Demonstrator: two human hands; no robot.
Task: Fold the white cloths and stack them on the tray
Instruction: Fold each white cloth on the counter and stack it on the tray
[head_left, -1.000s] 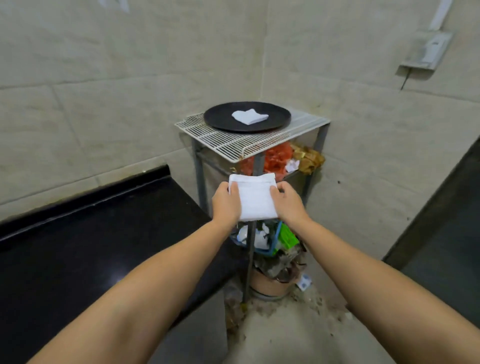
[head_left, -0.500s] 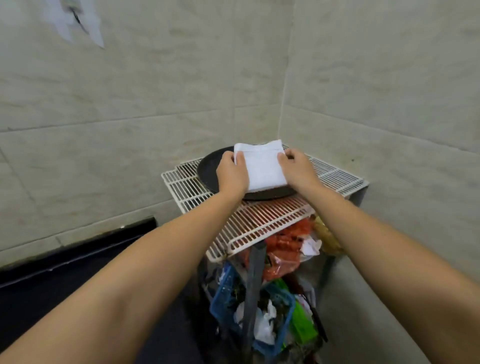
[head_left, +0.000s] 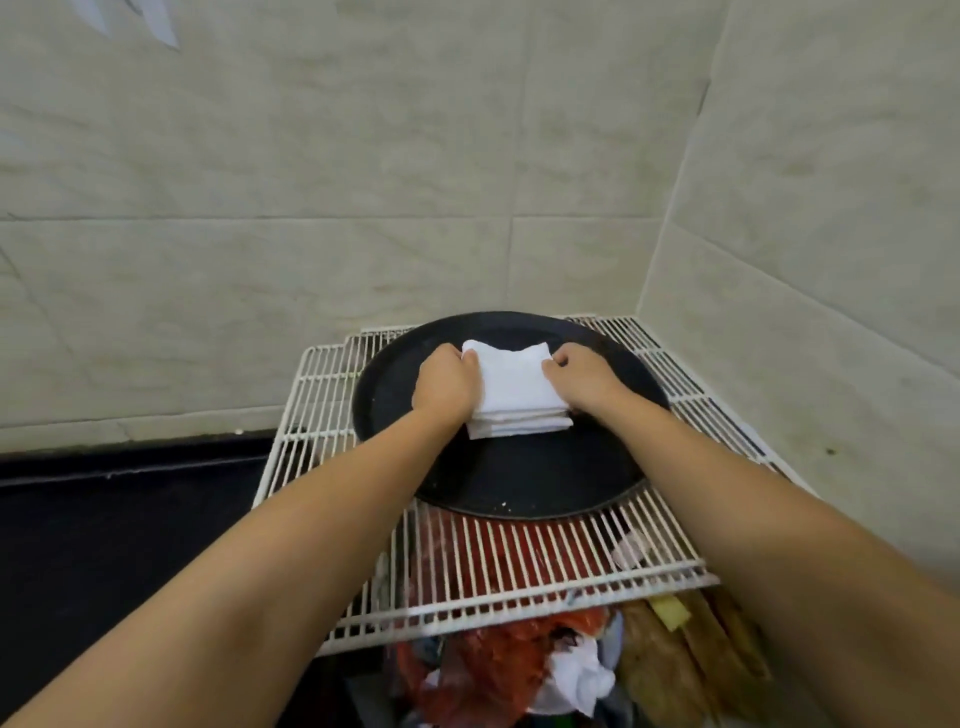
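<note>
A round black tray (head_left: 524, 483) rests on a white wire shelf (head_left: 524, 561) in the corner of a tiled room. A folded white cloth (head_left: 514, 387) lies on the tray, on top of another folded cloth whose layered edges show beneath it. My left hand (head_left: 444, 382) grips the cloth's left side and my right hand (head_left: 582, 379) grips its right side. Both hands press the cloth down on the stack.
Tiled walls close in behind and to the right of the shelf. A black countertop (head_left: 130, 530) runs along the left. Under the shelf hang red plastic bags (head_left: 483, 670), white scraps and other clutter.
Both hands carried the folded cloth up from in front of the shelf, over the tray, and lowered it onto the cloth lying there. The camera moved closer to the shelf.
</note>
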